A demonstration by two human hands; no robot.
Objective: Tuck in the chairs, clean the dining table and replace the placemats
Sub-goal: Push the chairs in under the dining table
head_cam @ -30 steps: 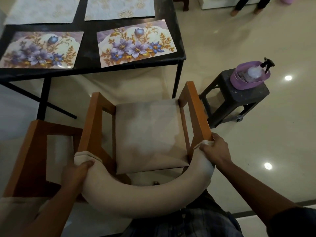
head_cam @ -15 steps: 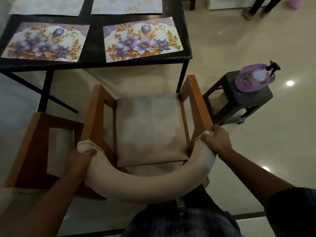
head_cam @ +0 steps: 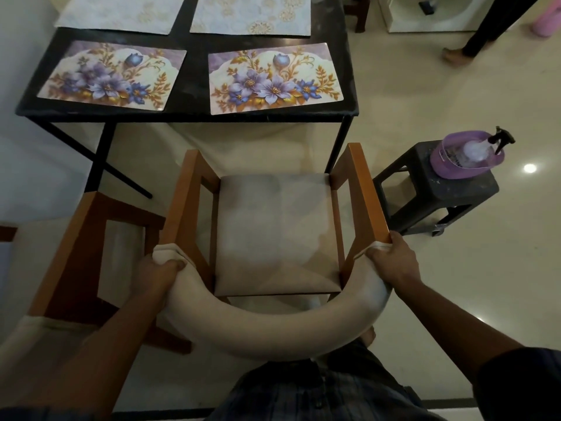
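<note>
Our left hand (head_cam: 158,268) and right hand (head_cam: 391,259) curl their fingers round the ends of the beige back of the chair (head_cam: 276,232); its orange arms end just short of the desk (head_cam: 195,83). A second chair (head_cam: 76,238) stands close on the left, a stool (head_cam: 425,189) with a purple basin (head_cam: 449,168) on the right; floral placemats (head_cam: 273,77) lie on the desk.

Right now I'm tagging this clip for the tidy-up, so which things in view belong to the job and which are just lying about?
Job: chair gripped by left hand and right hand; second chair; dining table; floral placemats; pale placemats; spray bottle in purple tub.
Lying about: dark stool; bystander's legs.
</note>
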